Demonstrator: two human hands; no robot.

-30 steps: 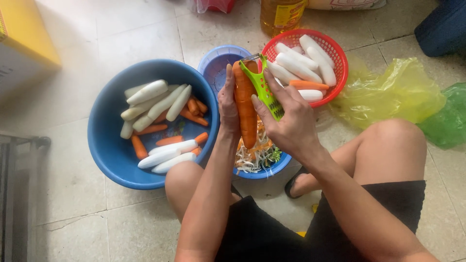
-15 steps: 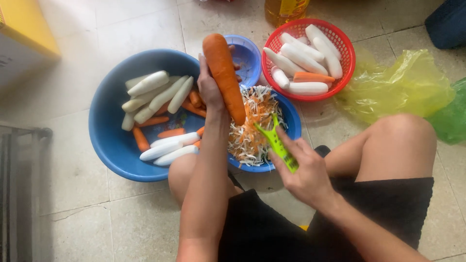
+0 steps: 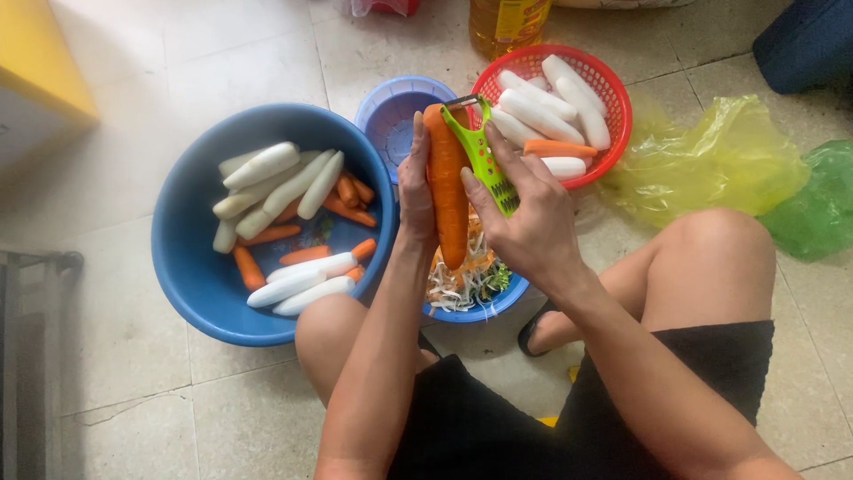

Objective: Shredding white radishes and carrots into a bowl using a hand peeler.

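A pale tiled floor (image 3: 115, 178) carries a big blue basin (image 3: 191, 284) of white radishes and carrot pieces to the left of the hands, a red basket (image 3: 613, 98) of peeled radishes beyond the right hand, and crumpled yellow and green bags further right. The left hand (image 3: 416, 200) is closed around a long orange carrot (image 3: 449, 196), held upright over a small blue bowl (image 3: 484, 307) of shreds. The right hand (image 3: 524, 218) grips a green peeler (image 3: 480, 156), blade against the carrot's smooth, peeled top.
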